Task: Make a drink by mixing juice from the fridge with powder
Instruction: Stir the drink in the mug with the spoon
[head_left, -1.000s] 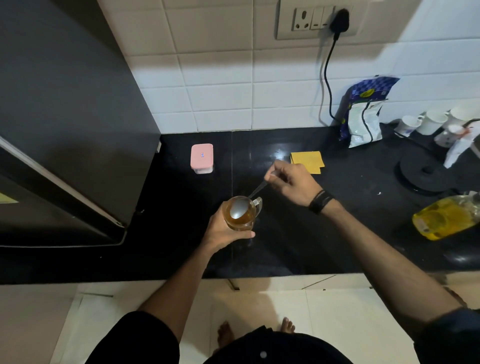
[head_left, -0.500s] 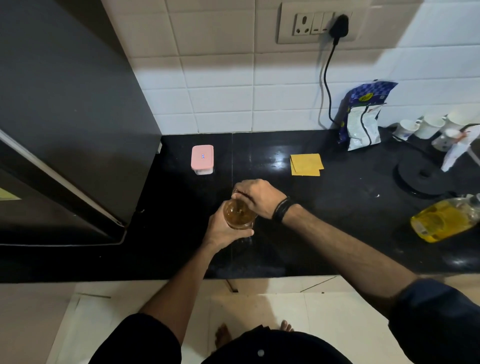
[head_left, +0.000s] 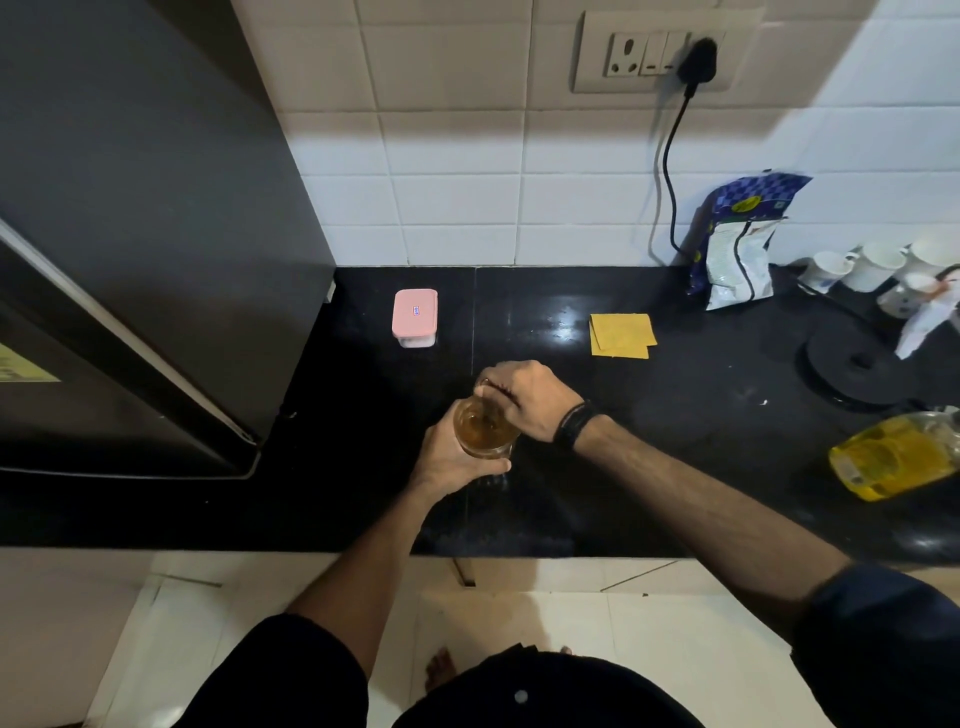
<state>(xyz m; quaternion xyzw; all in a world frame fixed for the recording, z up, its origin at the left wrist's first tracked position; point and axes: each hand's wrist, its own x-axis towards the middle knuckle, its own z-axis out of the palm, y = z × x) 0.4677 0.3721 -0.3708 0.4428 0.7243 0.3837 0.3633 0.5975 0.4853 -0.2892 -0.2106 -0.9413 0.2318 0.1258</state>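
A glass (head_left: 480, 434) of amber juice stands on the black counter (head_left: 675, 441), near its front edge and about mid-way across. The left hand (head_left: 449, 462) is wrapped round the near side of the glass, fingers closed on its wall. The right hand (head_left: 524, 397) sits just above and behind the rim, fingers curled shut on a thin spoon (head_left: 484, 402) — only a short stretch of the handle shows, dropping into the juice; the bowl cannot be made out. A dark band (head_left: 574, 423) circles the right wrist.

Farther back on the counter, left of the glass, is a small box with a pink lid (head_left: 414, 316); to the right, a folded yellow cloth (head_left: 621, 335). Against the tiled wall at the far right leans a blue and white packet (head_left: 740, 249), with white cups (head_left: 872, 267) beyond it. A yellow bottle (head_left: 893, 457) lies on its side at the right edge. The dark fridge (head_left: 130, 234) stands on the left — well apart from the glass.
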